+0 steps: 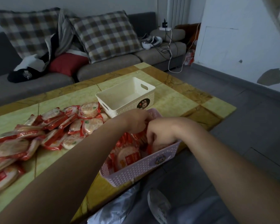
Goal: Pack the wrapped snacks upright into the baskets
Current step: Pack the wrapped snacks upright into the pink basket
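- While both hands work inside it, the pink basket (141,168) sits right at the near edge of the surface (176,101), its long perforated wall running along that edge above the floor (249,126).
- Packed snacks (128,156) stand on edge inside the pink basket, filling its near-left end; red wrapper edges show further along between the two hands.
- At the pink basket's far end, the left hand (136,122) reaches down by the rim; its fingers are hidden behind the other wrist, so I cannot tell whether they grasp anything.
- Near the middle of the pink basket, the right hand (160,135) has its fingers (152,141) curled down among the packets, pinching a red-edged one.
- Just beyond the pink basket stands the white basket (124,109), almost touching its far rim, with nothing visible inside.
- Left of the pink basket, loose snacks (55,126) lie in a flat, overlapping heap running out to the frame's left edge.
- Right of and beyond the pink basket, bare surface lies open as far as the corner.
- Below the pink basket, a shoe (158,206) rests on the floor.
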A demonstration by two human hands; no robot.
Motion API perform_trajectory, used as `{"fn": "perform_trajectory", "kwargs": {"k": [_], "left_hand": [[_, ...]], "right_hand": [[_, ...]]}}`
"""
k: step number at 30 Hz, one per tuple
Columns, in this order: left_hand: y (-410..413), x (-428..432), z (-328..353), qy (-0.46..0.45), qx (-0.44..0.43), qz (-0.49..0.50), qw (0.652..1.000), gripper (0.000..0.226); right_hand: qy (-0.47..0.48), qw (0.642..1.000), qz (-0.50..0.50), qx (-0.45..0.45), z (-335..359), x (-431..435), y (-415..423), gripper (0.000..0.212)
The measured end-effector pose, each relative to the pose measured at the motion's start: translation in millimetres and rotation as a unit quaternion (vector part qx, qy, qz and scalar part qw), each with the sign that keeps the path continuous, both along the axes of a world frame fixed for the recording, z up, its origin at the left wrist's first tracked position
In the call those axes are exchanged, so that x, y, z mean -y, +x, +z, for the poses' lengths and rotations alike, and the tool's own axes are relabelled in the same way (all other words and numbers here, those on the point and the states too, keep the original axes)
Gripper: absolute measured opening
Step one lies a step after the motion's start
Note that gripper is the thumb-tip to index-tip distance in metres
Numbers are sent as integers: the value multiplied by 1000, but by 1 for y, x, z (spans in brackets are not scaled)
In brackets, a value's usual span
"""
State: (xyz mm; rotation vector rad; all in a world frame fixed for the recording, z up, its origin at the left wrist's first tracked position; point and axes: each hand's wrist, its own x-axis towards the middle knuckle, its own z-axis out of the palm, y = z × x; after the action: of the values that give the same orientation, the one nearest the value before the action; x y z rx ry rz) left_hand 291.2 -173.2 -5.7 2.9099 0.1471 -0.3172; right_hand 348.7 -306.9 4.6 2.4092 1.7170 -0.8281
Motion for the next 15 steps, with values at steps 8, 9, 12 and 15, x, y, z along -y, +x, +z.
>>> {"fn": "perform_trajectory", "kwargs": {"k": [8,9,12,15], "left_hand": [[-35,-3,-2,-442,265,194,835,25],[-42,0,3,-495,268,220,797,29],[-52,6,6,-521,241,244,782,23],[-46,9,2,-522,272,260,766,18]], "right_hand": [[338,821,-297,-350,13,34,46,11],[356,786,-322,-389,9,33,48,10],[379,730,-353,-446,5,27,45,10],[387,735,-364,-422,6,22,43,15]]}}
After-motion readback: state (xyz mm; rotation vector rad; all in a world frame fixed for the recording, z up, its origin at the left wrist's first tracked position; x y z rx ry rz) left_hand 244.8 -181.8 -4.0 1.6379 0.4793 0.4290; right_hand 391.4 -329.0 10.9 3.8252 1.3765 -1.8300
